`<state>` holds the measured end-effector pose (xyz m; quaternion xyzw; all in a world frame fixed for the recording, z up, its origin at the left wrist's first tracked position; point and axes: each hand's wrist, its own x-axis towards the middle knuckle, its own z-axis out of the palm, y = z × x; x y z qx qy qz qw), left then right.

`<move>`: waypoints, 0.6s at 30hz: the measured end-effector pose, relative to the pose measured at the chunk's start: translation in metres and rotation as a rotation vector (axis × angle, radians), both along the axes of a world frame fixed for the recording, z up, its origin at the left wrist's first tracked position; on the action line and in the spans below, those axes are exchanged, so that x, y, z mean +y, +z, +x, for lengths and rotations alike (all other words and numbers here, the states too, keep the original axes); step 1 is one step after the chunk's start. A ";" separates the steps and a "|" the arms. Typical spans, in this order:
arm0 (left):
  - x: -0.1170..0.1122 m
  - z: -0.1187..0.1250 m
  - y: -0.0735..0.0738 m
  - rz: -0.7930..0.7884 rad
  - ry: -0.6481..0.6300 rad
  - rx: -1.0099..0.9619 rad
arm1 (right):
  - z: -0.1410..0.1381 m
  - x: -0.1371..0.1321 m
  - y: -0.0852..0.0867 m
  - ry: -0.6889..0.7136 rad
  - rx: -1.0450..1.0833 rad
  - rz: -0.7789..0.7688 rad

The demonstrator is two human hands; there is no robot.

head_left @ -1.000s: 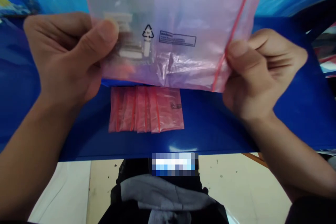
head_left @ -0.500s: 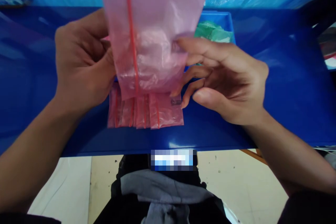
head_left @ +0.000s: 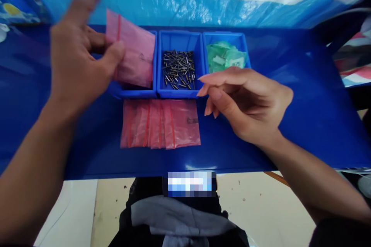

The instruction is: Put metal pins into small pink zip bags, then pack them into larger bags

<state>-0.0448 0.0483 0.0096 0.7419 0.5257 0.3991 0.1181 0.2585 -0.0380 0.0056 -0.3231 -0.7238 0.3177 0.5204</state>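
Observation:
My left hand (head_left: 82, 52) pinches a pink zip bag (head_left: 135, 56) with a red seal strip between thumb and fingers, its index finger raised. The bag hangs over the left blue bin (head_left: 137, 93), hiding most of its inside. My right hand (head_left: 249, 102) hovers at the front of the other bins, fingers loosely curled and nothing visible in them. Below the bins, several pink zip bags (head_left: 185, 133) lie overlapping in a row on the blue table (head_left: 98, 142). The middle bin (head_left: 179, 93) contains a pile of small metal rivets (head_left: 178, 67).
Green plastic packets (head_left: 224, 56) fill part of the right bin (head_left: 246, 40). Behind the table hangs a blue and white plastic sheet (head_left: 188, 7). A phone with a blurred screen (head_left: 189, 184) rests on my lap, below the table's front edge.
The pink bag, earlier held up close between both hands, has gone down and left over the left bin in my left hand. My right hand has let go of it. The bins are now uncovered.

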 end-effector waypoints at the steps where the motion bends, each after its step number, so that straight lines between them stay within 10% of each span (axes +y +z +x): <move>1: 0.001 -0.003 -0.001 0.028 0.020 0.093 | 0.000 0.000 -0.001 -0.009 -0.004 0.014; 5: 0.001 -0.013 0.002 0.166 0.041 0.320 | 0.000 0.002 -0.002 -0.035 -0.050 0.104; 11: 0.001 -0.028 0.023 -0.022 -0.467 0.232 | 0.000 -0.001 0.000 -0.062 -0.289 0.264; 18: -0.002 -0.025 0.015 0.072 -0.384 0.303 | 0.000 -0.001 -0.012 0.123 -0.648 0.462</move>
